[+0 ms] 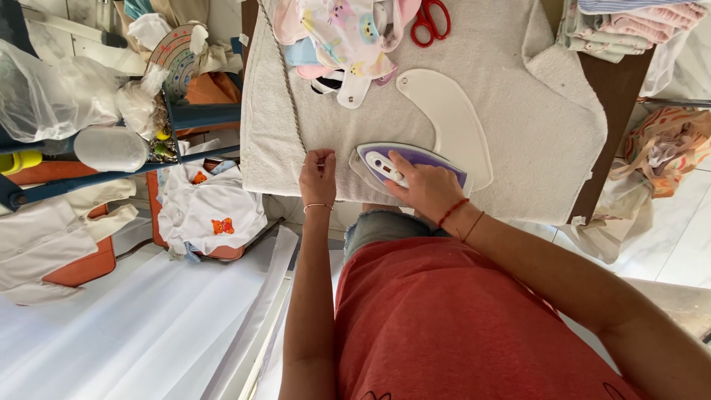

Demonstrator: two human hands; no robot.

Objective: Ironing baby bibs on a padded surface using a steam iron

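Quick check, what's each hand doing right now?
Left hand: fingers pinched shut on the edge of the towel-covered table; what it pinches cannot be told.
Right hand: closed on the handle of the purple and white iron.

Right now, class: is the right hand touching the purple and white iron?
Touching. The head view shows the right hand wrapped over the purple and white iron handle.

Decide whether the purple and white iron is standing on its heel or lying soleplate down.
Soleplate down. The iron lies flat on the towel-covered table, with the right hand gripping its handle from above.
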